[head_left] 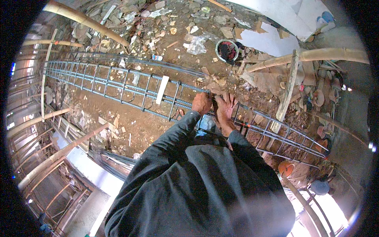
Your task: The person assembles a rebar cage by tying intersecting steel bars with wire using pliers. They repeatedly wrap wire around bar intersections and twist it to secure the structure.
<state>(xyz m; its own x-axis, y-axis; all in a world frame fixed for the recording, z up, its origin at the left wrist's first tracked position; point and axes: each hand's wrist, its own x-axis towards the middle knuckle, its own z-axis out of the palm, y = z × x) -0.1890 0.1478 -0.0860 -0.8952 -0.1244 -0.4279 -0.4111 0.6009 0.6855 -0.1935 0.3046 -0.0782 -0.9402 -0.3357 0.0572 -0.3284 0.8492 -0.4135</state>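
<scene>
A long cage of steel reinforcing bars [114, 98] with stirrups crosses in front of me from far left to lower right. At its upper bar, my left hand [201, 103] is closed in a fist; whatever its fingers grip is hidden. Close beside it on the right, my right hand [225, 108] lies over the same bar with its fingers stretched and somewhat apart. A flat white strip [162, 90] rests across the cage left of my hands. Small red-orange marks show on the bars to the right.
Bamboo poles [87, 21] and a wooden post [290, 87] stand around the cage. Rubble and plastic scraps litter the dirt beyond. A round bucket [218, 50] with dark contents sits there. An orange container [286, 169] is at lower right; a bundle of dark rods [104, 162] lies lower left.
</scene>
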